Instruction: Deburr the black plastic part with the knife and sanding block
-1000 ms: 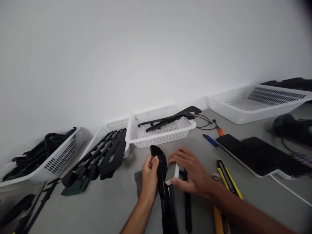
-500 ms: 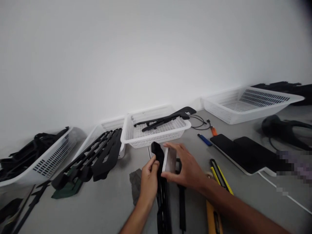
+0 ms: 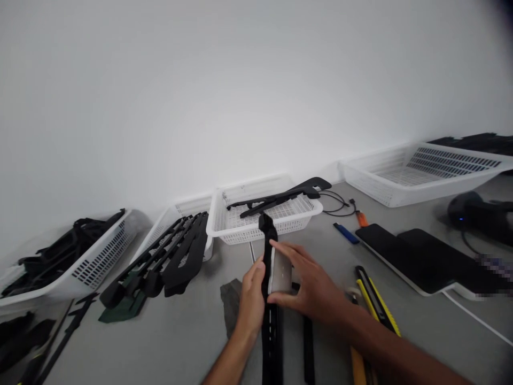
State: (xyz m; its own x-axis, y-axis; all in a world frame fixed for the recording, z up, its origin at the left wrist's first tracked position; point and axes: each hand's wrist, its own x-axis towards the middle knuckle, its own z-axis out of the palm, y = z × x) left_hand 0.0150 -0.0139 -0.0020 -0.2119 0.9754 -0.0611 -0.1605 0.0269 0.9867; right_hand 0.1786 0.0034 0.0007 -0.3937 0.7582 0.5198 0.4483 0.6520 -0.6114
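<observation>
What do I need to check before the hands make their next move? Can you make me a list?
1. Left grip on the black part: ok, fingers are around it.
2. Right grip on the pale block: ok, held between thumb and fingers.
3. Block's face toward the black part: cannot tell, it's hidden.
4. Room beside the right forearm: not ok, a yellow cutter lies close by.
5. Black part's near end: cannot tell, it runs out of view.

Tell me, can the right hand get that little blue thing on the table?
Probably yes, but it looks busy: the right hand holds a pale block by the long black part and may need to put it down first. The blue thing lies off to the hand's right, with nothing seen blocking the way.
</observation>
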